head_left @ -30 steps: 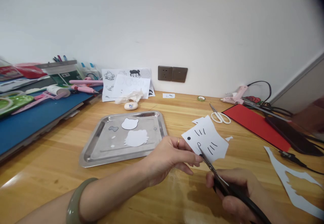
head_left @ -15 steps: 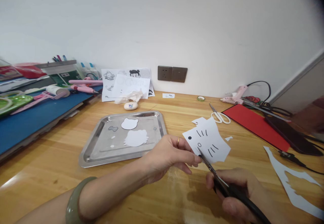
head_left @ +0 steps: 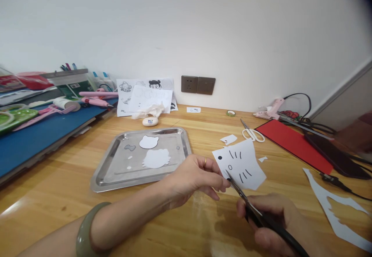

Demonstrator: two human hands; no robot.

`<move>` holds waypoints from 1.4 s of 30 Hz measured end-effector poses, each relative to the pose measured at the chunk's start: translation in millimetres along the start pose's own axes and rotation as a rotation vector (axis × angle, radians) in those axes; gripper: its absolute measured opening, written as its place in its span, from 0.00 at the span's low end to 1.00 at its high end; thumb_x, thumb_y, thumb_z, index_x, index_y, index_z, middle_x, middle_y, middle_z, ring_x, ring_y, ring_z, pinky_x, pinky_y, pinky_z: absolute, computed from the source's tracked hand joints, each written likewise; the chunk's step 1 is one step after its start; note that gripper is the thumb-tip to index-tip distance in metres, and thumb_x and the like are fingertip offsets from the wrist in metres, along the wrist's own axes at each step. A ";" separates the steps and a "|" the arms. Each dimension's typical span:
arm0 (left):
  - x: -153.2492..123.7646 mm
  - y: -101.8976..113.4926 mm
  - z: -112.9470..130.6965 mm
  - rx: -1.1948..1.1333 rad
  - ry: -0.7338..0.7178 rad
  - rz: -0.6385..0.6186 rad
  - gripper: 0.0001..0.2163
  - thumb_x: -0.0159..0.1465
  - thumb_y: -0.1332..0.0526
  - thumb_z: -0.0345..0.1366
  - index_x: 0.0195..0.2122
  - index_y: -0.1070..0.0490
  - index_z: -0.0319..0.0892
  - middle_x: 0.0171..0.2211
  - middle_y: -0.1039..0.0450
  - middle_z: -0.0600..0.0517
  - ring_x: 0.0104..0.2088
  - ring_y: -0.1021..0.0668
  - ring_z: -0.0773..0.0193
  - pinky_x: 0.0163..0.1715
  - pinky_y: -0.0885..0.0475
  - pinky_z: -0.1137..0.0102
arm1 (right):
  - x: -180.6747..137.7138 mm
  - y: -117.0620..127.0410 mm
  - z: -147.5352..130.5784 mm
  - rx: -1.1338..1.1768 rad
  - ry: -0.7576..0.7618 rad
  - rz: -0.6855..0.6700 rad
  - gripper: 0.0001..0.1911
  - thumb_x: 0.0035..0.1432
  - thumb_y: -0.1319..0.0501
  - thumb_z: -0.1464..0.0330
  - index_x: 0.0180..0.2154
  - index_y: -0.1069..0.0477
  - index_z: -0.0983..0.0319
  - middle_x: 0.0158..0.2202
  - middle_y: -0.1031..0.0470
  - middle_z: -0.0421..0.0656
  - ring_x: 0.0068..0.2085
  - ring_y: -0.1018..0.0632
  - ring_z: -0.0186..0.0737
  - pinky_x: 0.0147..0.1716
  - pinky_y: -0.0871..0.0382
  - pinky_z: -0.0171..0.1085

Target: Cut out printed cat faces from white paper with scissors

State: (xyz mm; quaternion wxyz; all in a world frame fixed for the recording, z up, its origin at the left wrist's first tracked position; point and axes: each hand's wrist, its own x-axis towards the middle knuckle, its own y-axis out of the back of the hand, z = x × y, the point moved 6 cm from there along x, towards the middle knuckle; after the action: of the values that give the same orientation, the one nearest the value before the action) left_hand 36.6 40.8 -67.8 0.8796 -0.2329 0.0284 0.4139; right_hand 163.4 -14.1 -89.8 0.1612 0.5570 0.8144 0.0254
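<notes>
My left hand [head_left: 194, 178] pinches the lower left edge of a white paper piece [head_left: 241, 164] printed with whiskers, a black dot and a small oval, and holds it above the wooden table. My right hand [head_left: 273, 220] is closed round the black handles of a pair of scissors [head_left: 255, 210]. The blade tips meet the paper's lower edge right beside my left fingertips. A green bangle [head_left: 87, 230] sits on my left wrist.
A steel tray [head_left: 116, 171] with white cat-shaped cutouts [head_left: 156, 158] lies to the left. White scissors [head_left: 252, 133], a red sheet [head_left: 293, 144], a pink glue gun [head_left: 270, 109], cables and paper offcuts [head_left: 337, 210] lie to the right. A blue mat [head_left: 37, 137] with craft tools lies far left.
The paper piece has turned and sunk a little to the right in my left hand, uncovering a small scrap behind it. The scissors have stayed at its lower edge.
</notes>
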 end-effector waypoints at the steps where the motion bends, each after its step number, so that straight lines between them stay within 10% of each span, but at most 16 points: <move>1: -0.1 -0.1 0.1 0.001 -0.002 -0.001 0.02 0.45 0.37 0.25 0.20 0.28 0.36 0.20 0.32 0.55 0.21 0.31 0.74 0.21 0.33 0.79 | -0.2 0.0 -0.1 -0.003 0.001 0.001 0.24 0.33 0.38 0.49 0.24 0.31 0.62 0.13 0.51 0.31 0.15 0.50 0.27 0.13 0.60 0.31; 42: -2.0 4.4 1.3 -0.015 -0.055 0.071 0.04 0.49 0.37 0.31 0.24 0.31 0.36 0.24 0.33 0.53 0.25 0.32 0.73 0.20 0.32 0.80 | 0.4 -3.1 3.3 0.072 -0.155 0.095 0.17 0.36 0.34 0.57 0.26 0.33 0.61 0.10 0.41 0.32 0.11 0.42 0.25 0.11 0.51 0.26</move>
State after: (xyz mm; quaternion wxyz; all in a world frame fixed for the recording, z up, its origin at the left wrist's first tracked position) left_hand 31.9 42.3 -67.9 0.8630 -0.2271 0.0094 0.4512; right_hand 161.5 -15.3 -93.7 0.2023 0.6007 0.7724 -0.0392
